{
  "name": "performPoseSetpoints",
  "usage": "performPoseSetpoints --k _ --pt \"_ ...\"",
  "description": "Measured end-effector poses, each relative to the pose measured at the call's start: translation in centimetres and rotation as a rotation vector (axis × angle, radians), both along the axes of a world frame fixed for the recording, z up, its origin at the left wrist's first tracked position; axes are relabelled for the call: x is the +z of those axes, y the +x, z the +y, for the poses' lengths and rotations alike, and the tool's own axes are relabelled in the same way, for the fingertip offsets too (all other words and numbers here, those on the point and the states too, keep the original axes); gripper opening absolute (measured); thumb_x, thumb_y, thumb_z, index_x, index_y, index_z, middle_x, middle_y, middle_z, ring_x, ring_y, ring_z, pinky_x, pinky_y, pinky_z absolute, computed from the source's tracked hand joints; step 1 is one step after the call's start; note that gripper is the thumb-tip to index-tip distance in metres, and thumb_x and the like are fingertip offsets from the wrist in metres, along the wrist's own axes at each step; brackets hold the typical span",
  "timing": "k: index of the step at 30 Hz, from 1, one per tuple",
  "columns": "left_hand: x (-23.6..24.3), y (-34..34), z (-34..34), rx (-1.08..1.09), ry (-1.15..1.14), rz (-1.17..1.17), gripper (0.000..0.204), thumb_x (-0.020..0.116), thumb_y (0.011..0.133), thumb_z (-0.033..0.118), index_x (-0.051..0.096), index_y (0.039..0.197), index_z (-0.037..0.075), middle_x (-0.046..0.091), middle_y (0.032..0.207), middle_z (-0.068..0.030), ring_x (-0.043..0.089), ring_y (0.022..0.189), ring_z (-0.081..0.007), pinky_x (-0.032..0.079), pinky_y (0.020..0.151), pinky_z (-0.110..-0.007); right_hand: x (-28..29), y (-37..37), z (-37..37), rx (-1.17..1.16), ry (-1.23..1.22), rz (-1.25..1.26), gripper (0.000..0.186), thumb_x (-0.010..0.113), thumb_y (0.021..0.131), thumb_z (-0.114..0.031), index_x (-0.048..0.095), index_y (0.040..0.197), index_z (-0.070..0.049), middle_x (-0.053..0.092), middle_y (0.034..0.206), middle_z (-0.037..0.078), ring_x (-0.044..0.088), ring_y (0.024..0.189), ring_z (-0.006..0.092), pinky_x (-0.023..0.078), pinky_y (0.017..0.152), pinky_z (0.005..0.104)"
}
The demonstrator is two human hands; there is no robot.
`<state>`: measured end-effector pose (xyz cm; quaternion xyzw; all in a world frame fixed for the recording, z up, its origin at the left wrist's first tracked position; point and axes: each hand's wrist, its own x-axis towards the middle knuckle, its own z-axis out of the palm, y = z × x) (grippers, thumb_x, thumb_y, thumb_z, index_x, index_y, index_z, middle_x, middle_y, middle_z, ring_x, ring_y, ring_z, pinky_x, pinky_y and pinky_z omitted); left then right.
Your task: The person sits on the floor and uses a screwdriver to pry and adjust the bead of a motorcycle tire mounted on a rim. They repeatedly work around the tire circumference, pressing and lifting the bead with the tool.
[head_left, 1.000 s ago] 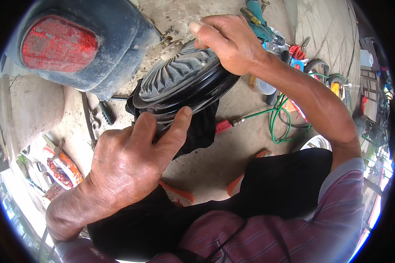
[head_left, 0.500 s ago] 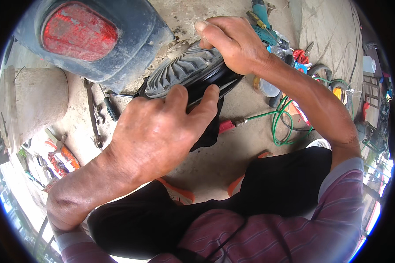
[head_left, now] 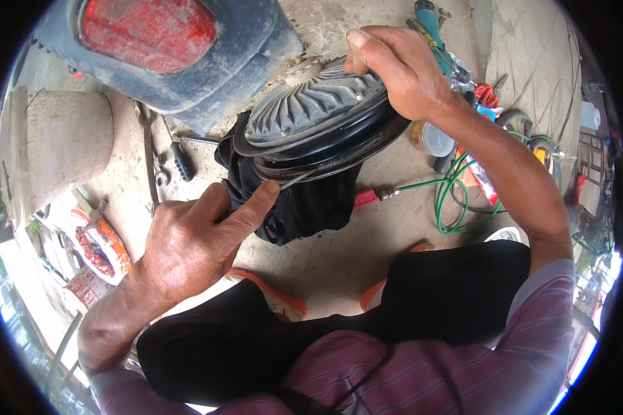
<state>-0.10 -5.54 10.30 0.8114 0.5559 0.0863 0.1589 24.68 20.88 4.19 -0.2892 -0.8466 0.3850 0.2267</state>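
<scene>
A round black-rimmed wheel with a grey finned metal hub (head_left: 311,114) sat tilted over a bunched black cloth (head_left: 315,211), its finned face turned upward and away from the person, the long axis of its foreshortened outline slanting from lower left to upper right. At the wheel's upper right edge, the right hand (head_left: 408,72) grasped the rim, thumb raised; most of its fingers were hidden. Near the wheel's lower left, the left hand (head_left: 197,235) was closed around a thin grey metal tool (head_left: 295,181), which pointed rightward and slightly up to the near rim. Its handle was hidden in the palm, and whether its tip sat under the rim could not be told. The wheel's underside was out of sight, and the dusty dark-blue plastic housing (head_left: 208,76) beyond its left side was cut off above.
</scene>
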Motion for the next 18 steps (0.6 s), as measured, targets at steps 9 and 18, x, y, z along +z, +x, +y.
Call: performPoseSetpoints --k 9,18 --pt "-2.6 -0.5 1.9 -0.069 0.089 -0.147 0.068 0.078 0.083 -0.006 0.073 0.148 0.014 0.051 0.075 -0.0054 0.056 0.051 -0.0228 0.05 0.048 -0.04 -0.7 1.1 0.6 0.058 -0.089 0.063 0.052 0.055 0.11 -0.037 0.075 0.091 0.007 0.078 0.085 0.014 0.072 0.085 0.0251 0.055 0.085 0.0381" --pt "-4.7 -0.5 2.2 -0.092 0.111 -0.2 0.067 0.079 0.083 -0.004 0.072 0.147 0.015 0.053 0.075 -0.0067 0.059 0.052 -0.0261 0.052 0.048 -0.042 -0.7 1.2 2.3 0.137 -0.038 0.078 0.05 0.053 0.11 -0.031 0.066 0.081 0.007 0.075 0.082 0.015 0.07 0.083 0.0233 0.055 0.085 0.0371"
